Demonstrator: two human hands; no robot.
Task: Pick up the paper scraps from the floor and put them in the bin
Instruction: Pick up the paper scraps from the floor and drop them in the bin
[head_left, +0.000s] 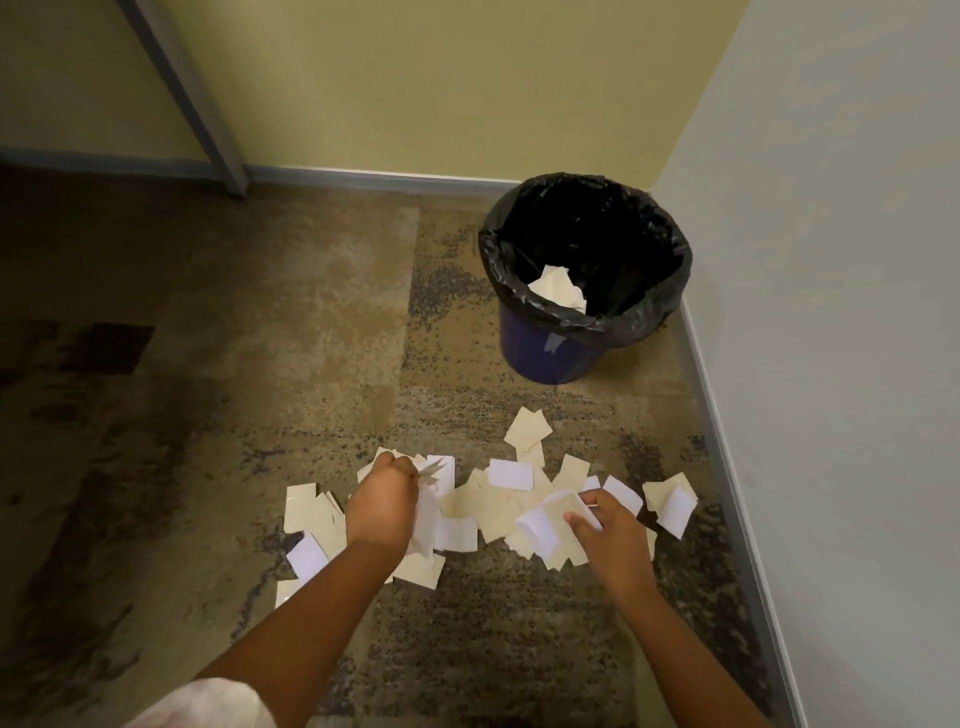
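Paper scraps (498, 512) lie in a loose band across the carpeted floor (260, 364), toward its right edge, near the wall and well short of the corner where the bin (584, 280) stands. They are small, roughly rectangular pieces, cream and white, many overlapping. They look very light and thin, limp rather than stiff; some curl up at an edge, which gives a finger something to get under. Flat ones on carpet will likely resist a straight pinch, so sliding them together and gathering several at once, or lifting by a raised corner, seems the better hold. A loose bunch could shed pieces on the way, so a firm, closed hold matters more than force.

The left hand (382, 506) has its fingers curled around a bunch of white scraps that hang below the fist. The right hand (605, 522) pinches a few folded scraps between thumb and fingers, just above the pile.

The bin is dark blue with a black liner (496, 270) folded over its rim; a few scraps already rest inside it. A pale patch shows on its side, but nothing on it can be read. No writing or brand is legible on the scraps either.
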